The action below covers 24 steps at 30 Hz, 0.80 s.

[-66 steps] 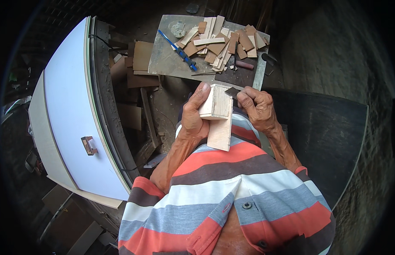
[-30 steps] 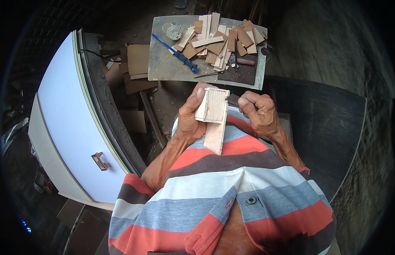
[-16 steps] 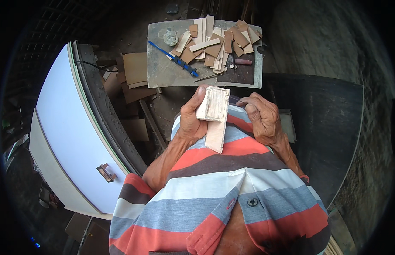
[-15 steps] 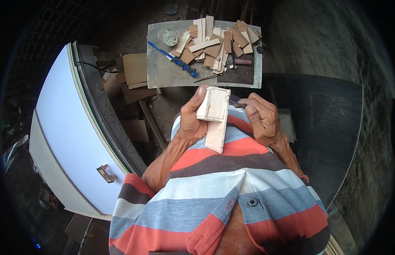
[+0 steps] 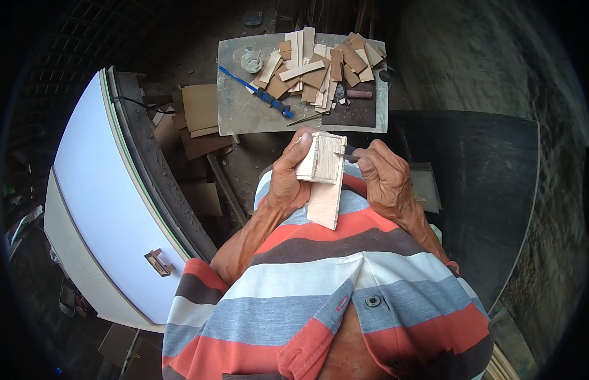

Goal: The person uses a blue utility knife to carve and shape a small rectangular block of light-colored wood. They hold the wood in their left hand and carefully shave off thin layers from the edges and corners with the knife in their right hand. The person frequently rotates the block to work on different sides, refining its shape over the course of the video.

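Observation:
My left hand is closed round the left side of a small pale wooden box-like piece, its thumb along the upper edge. A flat wooden strip extends from the piece down toward my striped shirt. Pinched in my right hand is a thin, dark metal blade; its handle is hidden in the fingers. The blade's tip reaches the right part of the box's ridged face and seems to touch it. Both hands are held above my lap.
Ahead stands a work board bearing a heap of wood offcuts, a blue-handled tool, a lump of whitish material and a reddish cylinder. A white panel is on the left, a dark panel on the right.
The blade has moved left, from beside the box's right edge onto its ridged face. My left hand and the wooden piece have barely shifted.

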Available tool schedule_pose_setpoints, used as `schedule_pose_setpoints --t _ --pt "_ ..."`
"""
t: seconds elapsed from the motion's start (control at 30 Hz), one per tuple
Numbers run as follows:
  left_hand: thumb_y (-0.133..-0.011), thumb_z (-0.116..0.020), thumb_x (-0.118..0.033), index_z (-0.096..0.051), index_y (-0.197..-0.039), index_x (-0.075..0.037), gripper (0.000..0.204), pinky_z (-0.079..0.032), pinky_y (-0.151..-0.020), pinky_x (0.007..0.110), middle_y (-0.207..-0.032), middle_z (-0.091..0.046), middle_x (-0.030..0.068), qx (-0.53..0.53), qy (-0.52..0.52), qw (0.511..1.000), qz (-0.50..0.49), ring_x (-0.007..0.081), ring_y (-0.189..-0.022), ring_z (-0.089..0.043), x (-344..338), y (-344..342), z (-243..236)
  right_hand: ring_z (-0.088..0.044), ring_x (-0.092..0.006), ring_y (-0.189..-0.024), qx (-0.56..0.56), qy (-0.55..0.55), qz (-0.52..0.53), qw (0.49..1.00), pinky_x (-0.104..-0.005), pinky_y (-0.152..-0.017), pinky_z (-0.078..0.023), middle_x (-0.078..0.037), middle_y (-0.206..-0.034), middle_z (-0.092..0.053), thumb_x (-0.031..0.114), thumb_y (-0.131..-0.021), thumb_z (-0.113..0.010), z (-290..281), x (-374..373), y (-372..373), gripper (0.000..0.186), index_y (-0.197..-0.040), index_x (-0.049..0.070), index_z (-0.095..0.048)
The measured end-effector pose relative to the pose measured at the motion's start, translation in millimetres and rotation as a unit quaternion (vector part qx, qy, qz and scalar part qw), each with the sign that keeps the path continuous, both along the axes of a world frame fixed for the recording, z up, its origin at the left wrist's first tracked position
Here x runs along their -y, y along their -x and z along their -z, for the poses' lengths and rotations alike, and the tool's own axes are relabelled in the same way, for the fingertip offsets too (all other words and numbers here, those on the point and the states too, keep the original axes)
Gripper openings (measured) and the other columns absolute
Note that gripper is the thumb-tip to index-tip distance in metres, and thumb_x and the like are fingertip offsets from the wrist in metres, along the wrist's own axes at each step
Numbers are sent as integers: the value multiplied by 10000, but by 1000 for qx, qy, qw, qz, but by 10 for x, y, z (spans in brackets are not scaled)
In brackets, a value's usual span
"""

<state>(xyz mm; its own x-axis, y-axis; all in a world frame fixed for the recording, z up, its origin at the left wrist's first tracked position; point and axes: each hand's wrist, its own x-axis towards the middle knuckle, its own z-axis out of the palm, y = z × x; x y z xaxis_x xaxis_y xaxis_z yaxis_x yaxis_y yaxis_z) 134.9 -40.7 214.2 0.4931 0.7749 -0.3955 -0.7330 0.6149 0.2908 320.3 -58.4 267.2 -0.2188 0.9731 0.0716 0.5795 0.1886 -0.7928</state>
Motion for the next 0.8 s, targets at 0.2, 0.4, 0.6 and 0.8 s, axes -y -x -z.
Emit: schedule_pose_setpoints --t 0.2,0.4,0.6,0.8 --pt "-964 -466 -397 -532 -1119 -48 388 -583 -642 365 -963 -630 102 30 45 999 3 204 -787 -661 26 -37 63 -554 -152 -700 -124 158 18 979 -302 -624 -455 -68 -781 -554 183 -963 -552 -78 -15 -102 190 -946 2 -610" --pt "-949 -479 -401 -527 -1136 -45 405 -589 -612 381 -965 -635 115 28 50 998 3 225 -761 -671 21 -111 65 -555 -82 -826 -243 209 38 947 -248 -746 -464 -23 -856 -597 120 -950 -584 -14 26 -221 103 -947 16 -579" --pt "-942 -491 -380 -519 -1146 -47 391 -596 -616 396 -971 -637 124 42 37 998 20 239 -767 -676 -22 -155 48 -559 -92 -839 -329 226 59 915 -243 -796 -458 -29 -873 -597 90 -938 -597 29 64 -275 92 -918 2 -577" --pt "-940 -502 -363 -514 -1153 -44 384 -607 -615 406 -994 -642 141 33 60 998 15 249 -801 -684 -52 -180 19 -514 -45 -760 -538 378 95 747 -207 -699 -442 -25 -868 -590 126 -939 -609 -117 59 -411 110 -937 19 -581"
